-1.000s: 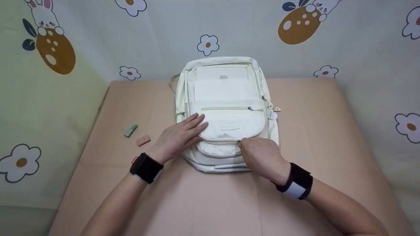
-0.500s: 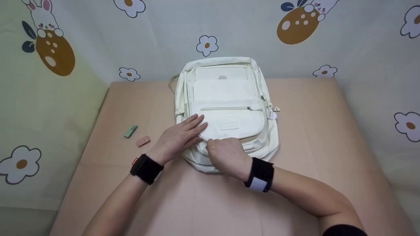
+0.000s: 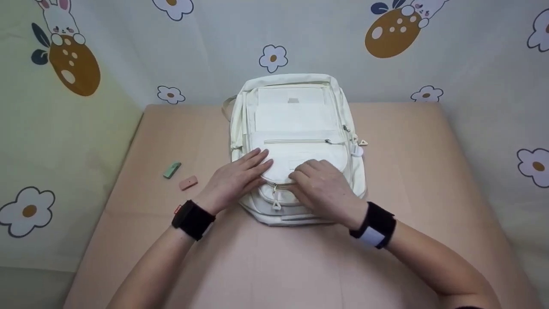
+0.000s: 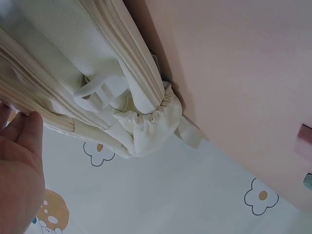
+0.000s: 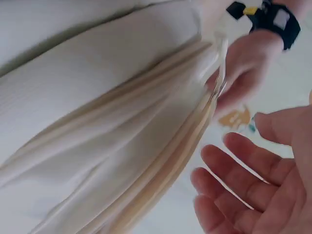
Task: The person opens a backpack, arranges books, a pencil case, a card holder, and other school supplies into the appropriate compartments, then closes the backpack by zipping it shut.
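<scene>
A cream backpack [image 3: 296,118] lies front side up on the table. My left hand [image 3: 233,182] rests on the left side of its front pocket [image 3: 279,171], fingers straight; its fingertips [image 4: 31,124] touch the pocket edge in the left wrist view. The front pocket's zipper pull [image 3: 276,204], with a triangular tab, hangs free at the zipper's left end. Just right of it, my right hand [image 3: 324,189] is over the pocket's lower edge. In the right wrist view its fingers [image 5: 243,187] are loosely bent, holding nothing, beside the beige zipper tape [image 5: 161,180].
On the table [image 3: 274,266], left of the backpack, lie a green block-like piece [image 3: 172,170] and a pink one [image 3: 188,183]. A second zipper [image 3: 296,141] crosses the backpack higher up. Patterned cloth walls [image 3: 214,56] enclose the back and sides.
My right hand pulled the front pocket's zipper pull from right to left, then let go and moved back right with its fingers loosened. The left hand has stayed in place.
</scene>
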Demonstrator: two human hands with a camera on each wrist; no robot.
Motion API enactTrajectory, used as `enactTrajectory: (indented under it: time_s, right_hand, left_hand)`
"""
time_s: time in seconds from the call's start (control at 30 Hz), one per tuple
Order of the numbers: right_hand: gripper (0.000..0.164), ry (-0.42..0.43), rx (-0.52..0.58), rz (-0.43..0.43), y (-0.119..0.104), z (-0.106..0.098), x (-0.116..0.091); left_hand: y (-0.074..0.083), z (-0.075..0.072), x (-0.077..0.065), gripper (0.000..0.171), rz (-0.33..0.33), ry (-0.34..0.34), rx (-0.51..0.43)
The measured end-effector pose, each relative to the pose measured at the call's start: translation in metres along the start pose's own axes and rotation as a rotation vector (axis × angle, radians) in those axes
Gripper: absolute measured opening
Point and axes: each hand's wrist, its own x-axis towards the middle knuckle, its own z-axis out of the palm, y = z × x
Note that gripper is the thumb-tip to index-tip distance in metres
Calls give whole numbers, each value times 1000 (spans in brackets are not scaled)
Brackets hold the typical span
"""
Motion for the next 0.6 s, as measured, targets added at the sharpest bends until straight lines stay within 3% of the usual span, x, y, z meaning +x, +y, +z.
enactTrajectory:
  time_s: [0.2, 0.37, 0.47, 0.6]
  right_hand:
    - [54, -124, 68, 43, 41, -2, -29]
    - [60, -239, 77, 65, 50, 10, -47]
    - [56, -217, 76, 55, 51, 17, -51]
    - [50, -180, 71, 42, 50, 22, -51]
  left_hand:
    - [3, -1, 1, 52, -26, -13, 0]
    - [8, 1, 0, 51, -56, 1, 17]
    - [15, 5, -2, 48, -87, 72, 19]
    - [29, 9, -5, 31, -134, 226, 33]
